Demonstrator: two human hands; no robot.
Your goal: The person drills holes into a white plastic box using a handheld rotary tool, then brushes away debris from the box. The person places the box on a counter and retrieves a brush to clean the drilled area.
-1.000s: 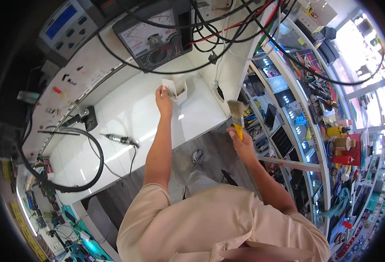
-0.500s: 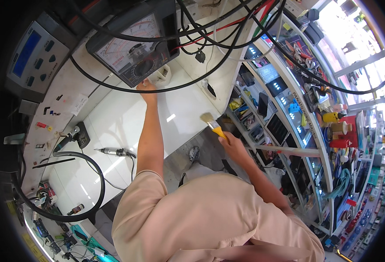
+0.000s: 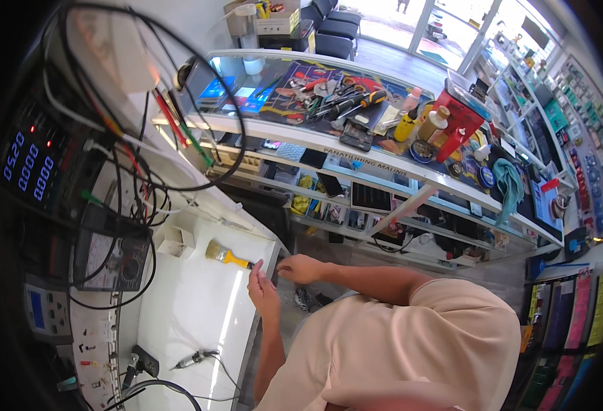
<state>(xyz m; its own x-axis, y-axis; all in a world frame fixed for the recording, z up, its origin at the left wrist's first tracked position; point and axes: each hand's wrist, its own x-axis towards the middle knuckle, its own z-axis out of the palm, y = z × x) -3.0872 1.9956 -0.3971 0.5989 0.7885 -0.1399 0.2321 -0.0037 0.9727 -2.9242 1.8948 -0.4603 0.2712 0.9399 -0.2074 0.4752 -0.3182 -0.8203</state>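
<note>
A paintbrush (image 3: 227, 257) with pale bristles and a yellow handle appears over the white tabletop, near its right edge. My left hand (image 3: 265, 293) is at the dark end of its handle, fingers mostly stretched; contact there is unclear. Close on the right, my right hand (image 3: 303, 270) has its fingers bent together towards the left hand. Anything inside those fingers is hidden. A small off-white open box (image 3: 175, 242) stands beyond the brush on the tabletop.
The white tabletop (image 3: 178, 312) carries a slim corded tool (image 3: 190, 359). An analog multimeter (image 3: 113, 260) and a lit power supply (image 3: 31, 161) stand left, under looping black cables (image 3: 242, 130). Across the aisle, a glass display counter (image 3: 377, 164) bears tools and bottles.
My view has swung to the right. The brush has left my right hand's grasp and appears over the tabletop. My left hand has come back from beside the box, and both hands are now close together.
</note>
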